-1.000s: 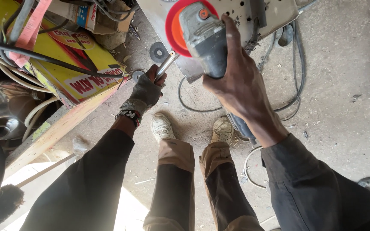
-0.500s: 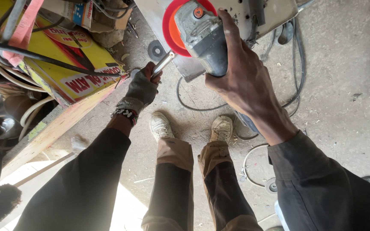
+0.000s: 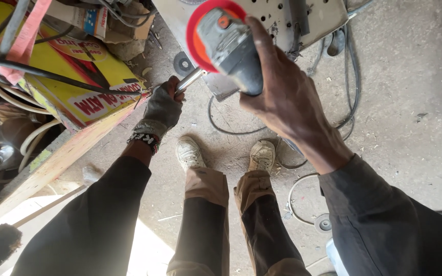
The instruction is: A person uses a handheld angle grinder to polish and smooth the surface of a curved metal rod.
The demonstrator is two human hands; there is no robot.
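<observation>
Grey plastic and a red guard made up the angle grinder [image 3: 228,43], which sat high in the view, its body clasped from above by the bare right hand [image 3: 282,97]. That hand was closed tight on the grinder's body, fingers wrapped over the top and thumb down the near side, a grip that looked suited to steadying a heavy tool. The red guard [image 3: 200,30] faced away from the person, seemingly to keep the disc side off the body.

A gloved left hand [image 3: 163,107] was shut around the metal side handle [image 3: 190,81], a bright steel rod that ran up to the grinder's head. Holding at 2 points, body and rod, probably gave better control against twist. The glove was grey and worn, with a beaded band at the wrist.

Behind the tool stood a pale perforated metal sheet [image 3: 287,15], just beyond the guard; whether the disc touched it could not be told. A dark cable [image 3: 216,120] curled over the concrete floor [image 3: 410,102] below, near 2 dusty shoes [image 3: 190,153]. At the left, a yellow box [image 3: 72,87] rested on a sloping wooden plank [image 3: 62,158], with hoses and straps heaped over it. A spare disc [image 3: 183,64] lay flat on the floor close to the sheet.
</observation>
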